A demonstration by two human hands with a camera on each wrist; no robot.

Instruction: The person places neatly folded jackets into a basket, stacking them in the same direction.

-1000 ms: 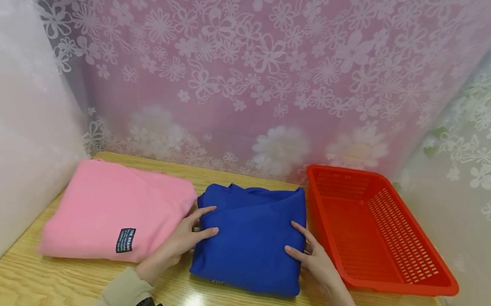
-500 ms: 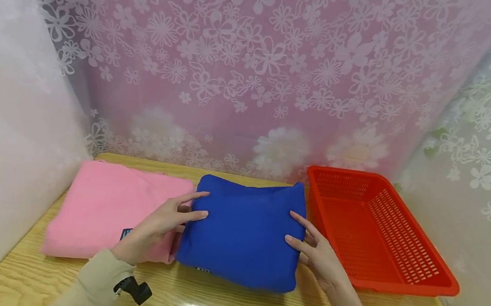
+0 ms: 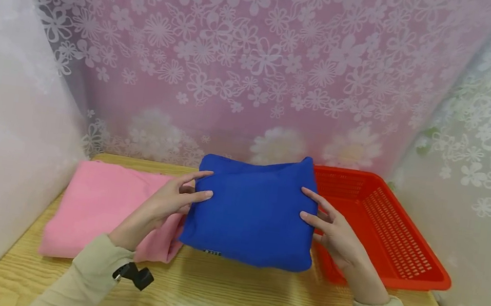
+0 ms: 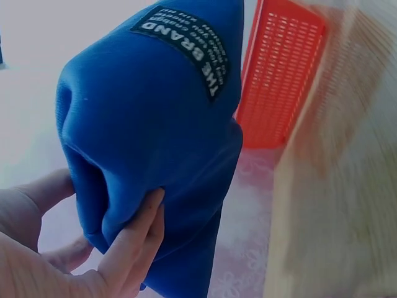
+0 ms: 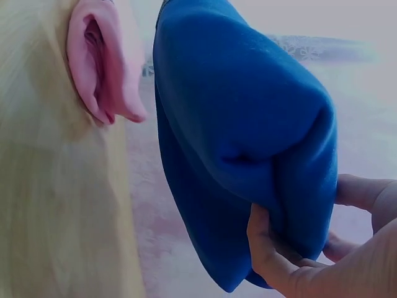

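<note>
Both hands hold a folded blue garment (image 3: 256,214) up above the table. My left hand (image 3: 171,200) grips its left side, thumb and a finger on the upper face and other fingers beneath. My right hand (image 3: 337,232) grips the right side in the same way. In the left wrist view, a dark label (image 4: 192,43) with white lettering, "THE BRAND", shows on the blue cloth. Folded layers show at the end the right hand pinches in the right wrist view. A folded pink garment (image 3: 102,212) lies on the table at the left, partly hidden by the left arm.
A red plastic basket (image 3: 436,276) with perforated sides stands at the right, its left rim partly covered by the blue garment in the head view. The wooden table (image 3: 226,300) meets a floral curtain (image 3: 256,71) at the back and pale walls at both sides.
The blue garment has risen off the table, gripped in both hands, and in the last half second it has shifted toward the basket. The pink garment and basket stay put.
</note>
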